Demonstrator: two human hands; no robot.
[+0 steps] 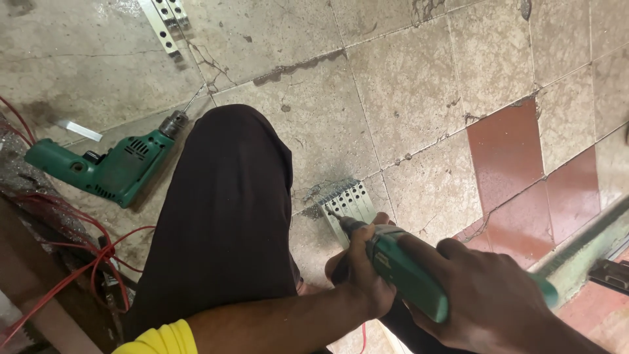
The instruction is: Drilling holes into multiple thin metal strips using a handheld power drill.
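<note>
My right hand (491, 295) grips the handle of a green electric drill (409, 275), whose bit points down onto a stack of pale perforated metal strips (347, 206) lying on the tiled floor. My left hand (360, 269) wraps around the drill's front body near the chuck. My knee in dark trousers (223, 210) rises just left of the strips. Grey dust lies around the strips' far end.
A second green drill (111, 167) lies on the floor at left, beside red wires (85, 255). More perforated metal strips (164, 23) lie at the top left. A small white piece (78, 130) lies near the second drill. A metal track (583, 249) runs at right.
</note>
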